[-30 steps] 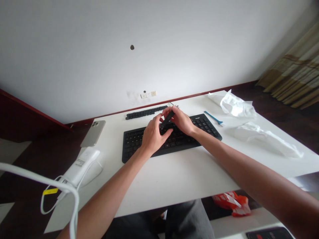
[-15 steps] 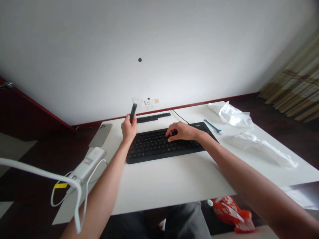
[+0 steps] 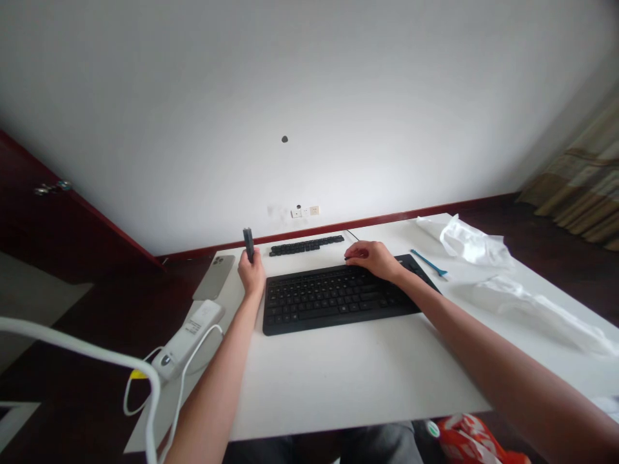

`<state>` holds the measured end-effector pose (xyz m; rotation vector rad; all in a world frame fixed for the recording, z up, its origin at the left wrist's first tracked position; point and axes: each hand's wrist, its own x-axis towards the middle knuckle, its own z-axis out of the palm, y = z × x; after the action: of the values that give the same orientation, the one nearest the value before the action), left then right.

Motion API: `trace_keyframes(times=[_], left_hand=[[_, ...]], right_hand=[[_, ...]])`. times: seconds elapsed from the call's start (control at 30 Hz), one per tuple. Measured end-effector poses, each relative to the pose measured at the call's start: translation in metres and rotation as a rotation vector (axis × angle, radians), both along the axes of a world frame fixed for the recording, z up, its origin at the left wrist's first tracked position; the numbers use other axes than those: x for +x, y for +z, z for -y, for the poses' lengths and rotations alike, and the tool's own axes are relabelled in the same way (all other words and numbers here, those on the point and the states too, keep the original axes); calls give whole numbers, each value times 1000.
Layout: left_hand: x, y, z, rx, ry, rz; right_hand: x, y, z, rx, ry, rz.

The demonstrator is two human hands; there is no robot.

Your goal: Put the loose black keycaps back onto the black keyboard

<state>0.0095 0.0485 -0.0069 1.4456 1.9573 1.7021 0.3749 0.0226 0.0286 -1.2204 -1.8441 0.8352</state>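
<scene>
My left hand [image 3: 252,275] is closed around a small dark stick-shaped tool [image 3: 248,243], held upright just left of the black keyboard [image 3: 338,298]. My right hand [image 3: 373,259] rests on the keyboard's upper right area, fingers curled down onto the top row; I cannot make out whether it holds anything. A dark strip of keycaps [image 3: 306,245] lies behind the keyboard near the table's far edge.
A phone [image 3: 214,276] lies face down at the table's left corner. A white charger block with cable [image 3: 187,330] sits at the left edge. A blue tool [image 3: 428,262] and crumpled white plastic bags [image 3: 476,241] lie to the right. An orange bag [image 3: 474,438] is below the table.
My left hand took the dark tool away from the keyboard's middle and carried it left to the keyboard's upper left corner. My right hand shifted right along the top row. The view tilted up.
</scene>
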Motion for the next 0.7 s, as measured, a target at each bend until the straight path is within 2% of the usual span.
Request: trace_keyframes(times=[0.1, 0.17, 0.47, 0.7], left_hand=[[-2, -2, 1, 12, -37, 56], [-1, -2, 0, 4, -38, 83], [7, 9, 2, -68, -88, 63], [9, 11, 1, -117, -87, 30]], right_hand=[[5, -3, -4, 112, -88, 91], [5, -4, -5, 147, -94, 141], [-2, -5, -7, 79, -162, 350], [-15, 3, -21, -2, -207, 386]])
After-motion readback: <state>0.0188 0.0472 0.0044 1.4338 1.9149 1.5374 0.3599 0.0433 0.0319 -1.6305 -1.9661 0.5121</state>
